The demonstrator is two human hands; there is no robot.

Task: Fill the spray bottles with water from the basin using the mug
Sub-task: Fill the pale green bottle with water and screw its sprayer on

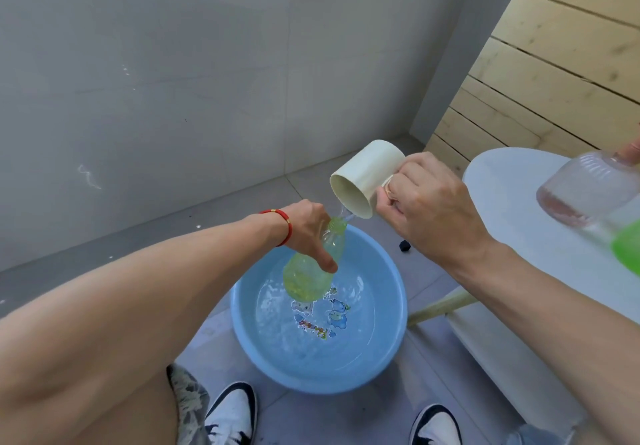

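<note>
Green spray bottle (313, 270): held tilted over the blue basin (391, 351), base hanging low above the water, open neck up just beside the mug's lip. Left hand (306, 228) wrapped round the shoulder and upper body, thumb pressed down along the near side. Right hand (429, 205) clamped on the handle of the cream mug (362, 178), mug tipped well over, thin stream running from the rim into the neck just below it.

Handling, judged from looks: thin translucent plastic, light when empty, growing heavier toward the base below the grip. Likely soft in the wall, so a hard squeeze probably dents it and pushes water back out of the neck. Wet surface, probably slippery; best taken where it narrows under the neck, as now, so the shoulder catches against the fingers. A second support under the base likely useful once nearly full. Narrow mouth, easy to miss; slow pour advisable, spill falling back into the basin below.

Mug: rigid, smooth, probably ceramic or hard plastic, cannot tell which; handle the sure hold, with knuckles against the wall steadying the tilt.

Off beyond the right wrist, on a white table (512, 181): a clear pinkish bottle (588, 188) and the blurred edge of something green (628, 247).
</note>
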